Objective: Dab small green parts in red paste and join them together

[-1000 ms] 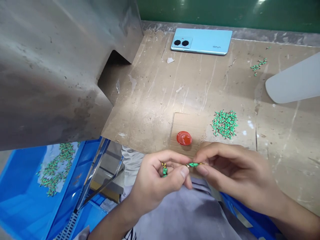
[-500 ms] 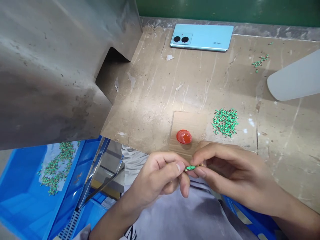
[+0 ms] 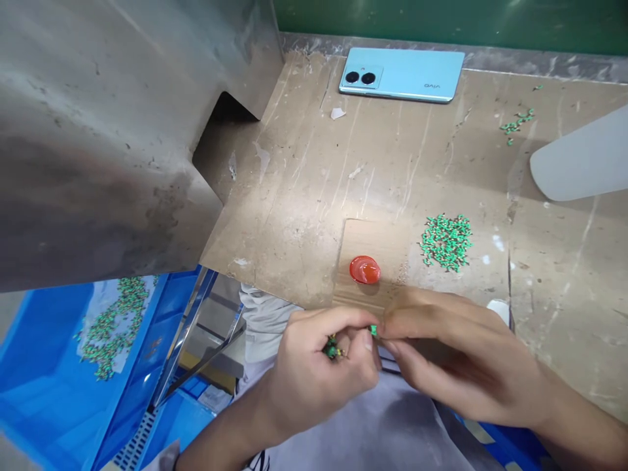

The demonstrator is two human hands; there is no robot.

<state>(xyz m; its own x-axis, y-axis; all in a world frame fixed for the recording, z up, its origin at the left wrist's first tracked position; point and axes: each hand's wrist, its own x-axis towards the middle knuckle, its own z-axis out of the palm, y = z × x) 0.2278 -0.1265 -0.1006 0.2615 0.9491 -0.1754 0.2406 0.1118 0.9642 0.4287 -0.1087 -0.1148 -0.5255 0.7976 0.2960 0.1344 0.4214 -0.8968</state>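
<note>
My left hand point(image 3: 321, 386) is curled, with several small green pieces with metallic ends point(image 3: 331, 349) showing inside its bent fingers. At its fingertips is one small green piece point(image 3: 373, 330), mostly hidden by the fingers. My right hand point(image 3: 466, 356) meets it there, thumb and forefinger pinched at the piece's right side. Just beyond the hands, a small red oval dish point(image 3: 365, 269) with glossy orange-red contents rests on a cardboard piece point(image 3: 350, 239). To its right lies a pile of the same small green pieces point(image 3: 446, 242).
A light-blue phone point(image 3: 417, 75) lies along the table's back edge. A few green pieces point(image 3: 517, 122) are scattered near a white cylindrical object point(image 3: 583, 160). At left stands a large metal housing point(image 3: 112, 144); below it, a blue bin point(image 3: 44, 366) holds many green pieces point(image 3: 115, 327).
My left hand has rolled and curled, so the pieces inside it now show. The green piece between the hands is more covered. The view has shifted slightly.
</note>
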